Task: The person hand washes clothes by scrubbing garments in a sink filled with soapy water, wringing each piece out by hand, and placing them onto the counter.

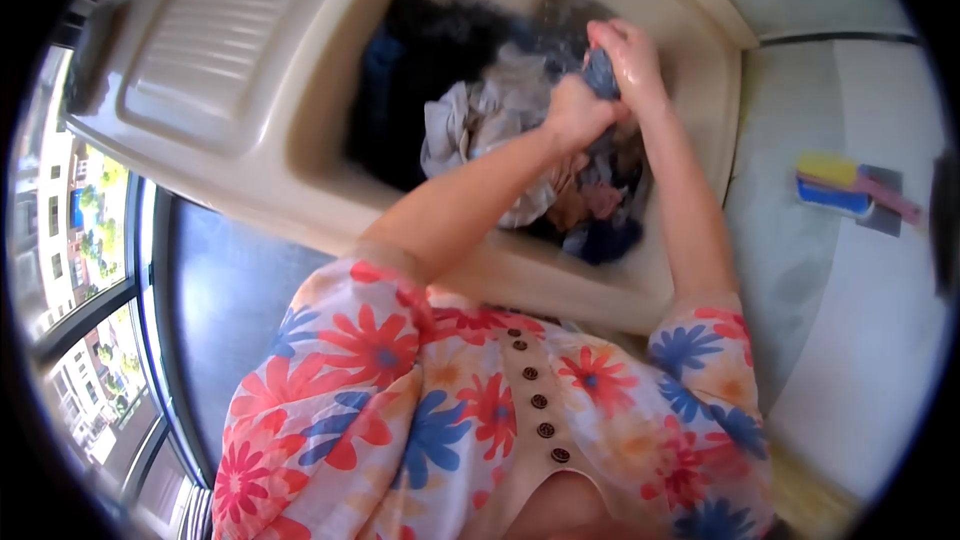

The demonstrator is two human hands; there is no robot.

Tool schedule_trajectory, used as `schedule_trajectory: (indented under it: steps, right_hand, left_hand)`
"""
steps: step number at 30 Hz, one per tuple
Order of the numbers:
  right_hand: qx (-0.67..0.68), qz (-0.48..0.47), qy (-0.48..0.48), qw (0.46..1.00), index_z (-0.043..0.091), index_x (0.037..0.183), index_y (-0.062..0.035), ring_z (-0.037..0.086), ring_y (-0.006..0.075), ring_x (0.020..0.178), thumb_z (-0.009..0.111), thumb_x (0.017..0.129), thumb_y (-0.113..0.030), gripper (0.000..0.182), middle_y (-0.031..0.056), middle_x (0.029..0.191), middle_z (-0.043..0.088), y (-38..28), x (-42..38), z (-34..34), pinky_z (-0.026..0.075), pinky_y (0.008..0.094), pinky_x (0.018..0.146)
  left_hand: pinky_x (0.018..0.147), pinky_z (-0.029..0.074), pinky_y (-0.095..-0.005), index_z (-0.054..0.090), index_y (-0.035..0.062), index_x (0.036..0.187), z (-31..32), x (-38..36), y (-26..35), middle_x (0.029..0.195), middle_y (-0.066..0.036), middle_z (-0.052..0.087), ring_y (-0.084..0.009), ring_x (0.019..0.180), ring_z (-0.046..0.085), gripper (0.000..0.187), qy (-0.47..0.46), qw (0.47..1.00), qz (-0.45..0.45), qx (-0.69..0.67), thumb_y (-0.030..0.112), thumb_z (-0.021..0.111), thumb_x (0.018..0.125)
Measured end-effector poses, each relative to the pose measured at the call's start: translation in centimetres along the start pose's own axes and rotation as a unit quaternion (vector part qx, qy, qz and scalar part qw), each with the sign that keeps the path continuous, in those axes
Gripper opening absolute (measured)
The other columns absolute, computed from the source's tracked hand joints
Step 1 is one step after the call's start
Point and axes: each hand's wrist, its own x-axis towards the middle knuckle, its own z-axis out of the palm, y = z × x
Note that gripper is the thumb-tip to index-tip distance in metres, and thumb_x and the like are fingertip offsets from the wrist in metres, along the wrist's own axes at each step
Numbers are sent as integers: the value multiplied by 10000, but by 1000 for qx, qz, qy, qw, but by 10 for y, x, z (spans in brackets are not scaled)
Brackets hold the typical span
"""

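My left hand (582, 114) and my right hand (630, 62) are together over the right part of a beige laundry sink (325, 105). Both are closed around a bunched blue-grey wet cloth (601, 74), the right one a little farther away than the left. Its kind of garment cannot be made out. Wet sheen and droplets show around the fingers. Beneath them lies a heap of laundry: pale grey-white clothes (470, 125) in the middle, black clothes (400, 90) at the left, and brown and pinkish pieces (585, 195) nearer me.
A ribbed washboard surface (215, 25) adjoins the basin on the left. To the right, a brush with yellow and blue parts and a pink handle (850, 185) appears against a pale surface (790, 270). Windows (95, 270) line the far left.
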Motion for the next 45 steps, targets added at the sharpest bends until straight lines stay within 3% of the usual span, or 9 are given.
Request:
schedule_trajectory:
  steps: [7,15,18,28,35,38,40,42,45]
  right_hand:
    - [-252,-60,121,958,635,715,-39,590,266,612,564,729,-318,288,128,620,603,43,11,18,455,329,603]
    - [329,160,187,912,613,845,-63,588,168,726,615,809,-339,278,56,800,623,63,-11,-12,481,321,711]
    - [442,144,-15,885,566,1038,-56,604,204,900,451,874,-466,457,87,995,618,61,-26,-20,496,345,789]
    - [232,189,-152,942,424,1184,-49,606,235,866,478,895,-242,352,99,1065,545,22,-72,22,521,317,559]
    - [170,259,-121,943,483,1130,-75,619,206,804,519,880,-247,306,85,1020,570,60,-70,-8,503,306,551]
    - [141,246,-102,954,504,1113,-81,616,187,799,549,865,-272,316,75,991,585,59,-67,-25,491,296,568]
    - [120,251,-63,958,514,1098,-76,600,145,773,551,865,-268,304,47,962,583,52,-64,-34,485,266,578]
    - [46,245,-51,967,518,1092,-76,592,129,765,554,859,-258,297,42,957,582,53,-66,-41,481,263,578]
    - [-52,202,-119,971,530,1077,-58,578,110,760,592,825,-245,319,40,944,581,56,-77,-32,472,252,586]
  left_hand:
    - [738,471,-368,598,-22,841,-5,14,-33,843,-202,632,-327,820,612,470,61,988,43,136,345,712,572]
    - [771,482,-392,379,-46,1111,-22,-8,20,919,-211,609,-344,889,597,737,-25,919,59,389,374,712,605]
    - [848,446,-373,438,8,1210,-47,-21,64,981,-239,594,-351,935,580,916,-84,928,86,351,486,765,500]
    - [646,501,-242,548,-47,1046,-301,-112,230,871,-88,628,-138,707,603,324,170,921,338,91,77,646,763]
    - [793,445,-248,543,40,1149,-539,-82,223,999,-67,623,-127,887,572,440,285,747,388,458,138,681,743]
    - [768,474,-329,545,110,1167,-670,-74,157,966,-152,629,-245,896,615,466,221,647,257,683,190,623,715]
    - [740,471,-382,531,151,1193,-677,-93,124,942,-174,626,-314,860,607,525,268,738,-84,613,120,581,672]
    - [761,462,-416,492,188,1232,-712,-96,94,960,-182,620,-347,855,591,585,288,581,129,750,96,551,657]
    - [851,432,-382,560,158,1160,-684,-77,111,1044,-152,602,-302,961,566,498,282,661,27,695,119,571,663]
